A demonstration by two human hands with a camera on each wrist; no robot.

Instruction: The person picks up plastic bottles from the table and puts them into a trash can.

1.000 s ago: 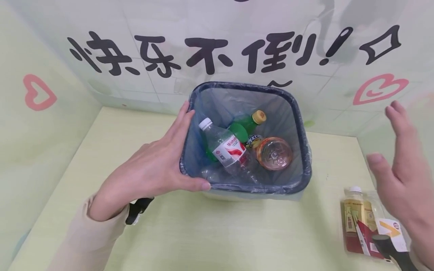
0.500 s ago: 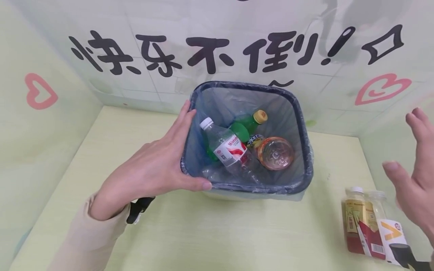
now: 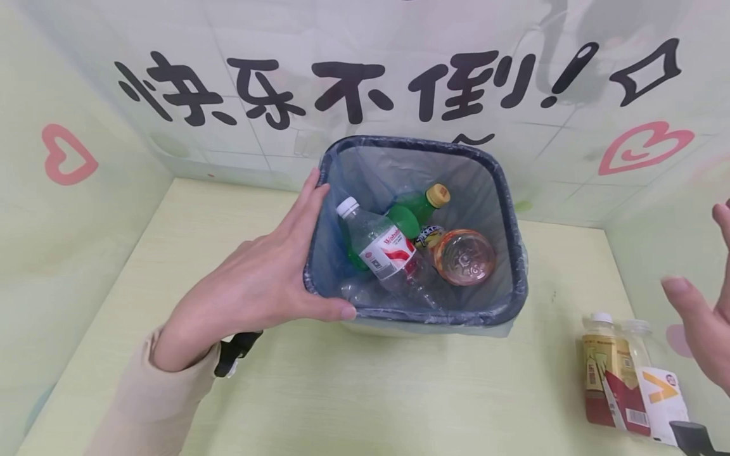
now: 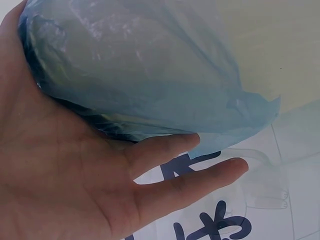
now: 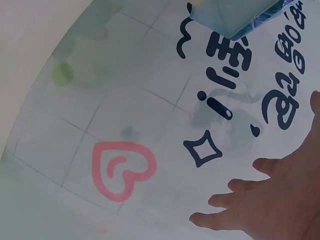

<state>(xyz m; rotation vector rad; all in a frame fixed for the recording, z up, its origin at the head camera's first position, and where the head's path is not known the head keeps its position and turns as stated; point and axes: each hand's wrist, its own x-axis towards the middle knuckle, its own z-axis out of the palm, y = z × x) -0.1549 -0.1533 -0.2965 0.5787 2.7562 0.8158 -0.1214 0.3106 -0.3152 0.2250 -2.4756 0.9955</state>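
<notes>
A square trash bin (image 3: 516,253) with a dark rim and a thin bluish liner stands on the pale table. My left hand (image 3: 251,272) rests against its near-left corner, thumb along the front rim and straight fingers along the left side. Its palm and spread fingers touch the liner (image 4: 150,75) in the left wrist view. Inside the bin lie a clear bottle (image 3: 388,253) with a white cap, a green bottle (image 3: 419,209) with a yellow cap, and an orange-labelled bottle (image 3: 464,258), base up. My right hand (image 5: 270,200) is raised at the far right, fingers spread, holding nothing.
Beside the right wall, below my right hand, two bottles stand together: one with a yellow and red label (image 3: 613,380), one clear with a white label (image 3: 664,396). A wall (image 3: 285,149) with black lettering rises behind the bin; side walls (image 3: 68,240) flank the table.
My right hand has moved rightward, away from the bin and partly out of the head view, uncovering more of the two bottles. The left hand and the bin stay in place.
</notes>
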